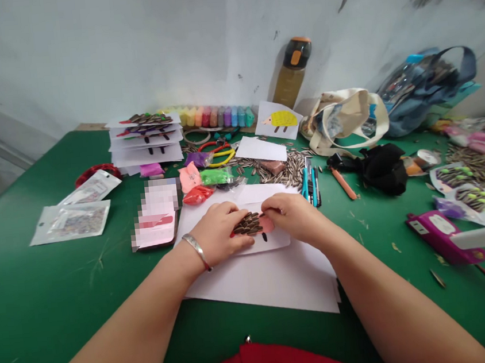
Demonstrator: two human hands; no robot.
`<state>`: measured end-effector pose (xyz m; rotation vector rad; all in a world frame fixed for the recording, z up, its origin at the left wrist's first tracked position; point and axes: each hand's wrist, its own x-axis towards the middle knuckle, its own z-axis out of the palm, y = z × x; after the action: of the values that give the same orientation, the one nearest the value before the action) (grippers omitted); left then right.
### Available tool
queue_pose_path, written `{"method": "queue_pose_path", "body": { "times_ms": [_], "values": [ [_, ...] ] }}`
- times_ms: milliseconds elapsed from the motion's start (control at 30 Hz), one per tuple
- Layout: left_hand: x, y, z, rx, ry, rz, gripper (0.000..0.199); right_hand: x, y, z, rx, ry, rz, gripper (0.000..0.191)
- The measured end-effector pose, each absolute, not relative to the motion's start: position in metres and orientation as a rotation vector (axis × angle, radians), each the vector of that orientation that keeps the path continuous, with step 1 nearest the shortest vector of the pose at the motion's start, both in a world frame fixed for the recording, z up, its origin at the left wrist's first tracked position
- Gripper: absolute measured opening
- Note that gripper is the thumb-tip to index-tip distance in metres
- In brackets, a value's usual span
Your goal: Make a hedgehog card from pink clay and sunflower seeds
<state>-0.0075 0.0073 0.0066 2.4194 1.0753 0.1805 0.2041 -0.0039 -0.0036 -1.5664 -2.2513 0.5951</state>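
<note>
A white card (278,242) lies on a stack of white paper (262,286) in front of me. Stuck to it is a pink clay shape (266,223) covered in part by overlapping striped seeds (248,223), with a small dark clay piece below. My left hand (222,233) rests on the card's left side, thumb and fingers spread around the seeds. At the right end of the pink shape is my right hand (287,216), its fingertips pinched together; what they hold, if anything, is too small to make out.
A phone (157,213) lies to the left, near two packets. Behind the paper are clay bags (198,195), a seed pile (291,168) and cutters (310,183). A bottle (292,72) leans on the wall; a magenta device (441,235) sits at right.
</note>
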Motion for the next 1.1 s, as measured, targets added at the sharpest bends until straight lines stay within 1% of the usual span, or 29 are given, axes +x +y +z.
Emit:
{"method": "queue_pose_path", "body": {
  "times_ms": [733,967,1100],
  "values": [
    [-0.0072,0.0076,0.0048,2.430,1.075,0.184,0.034,0.1987,-0.0048,-0.0057,-1.567,-2.308,0.520,0.022],
    [-0.0080,0.0074,0.0050,2.412,1.074,0.202,0.039,0.1997,-0.0043,-0.0044,-1.576,-2.315,0.527,0.020],
    [-0.0081,0.0074,0.0046,2.423,1.067,0.211,0.036,0.1989,-0.0052,-0.0034,-1.569,-2.303,0.536,0.021]
  ]
}}
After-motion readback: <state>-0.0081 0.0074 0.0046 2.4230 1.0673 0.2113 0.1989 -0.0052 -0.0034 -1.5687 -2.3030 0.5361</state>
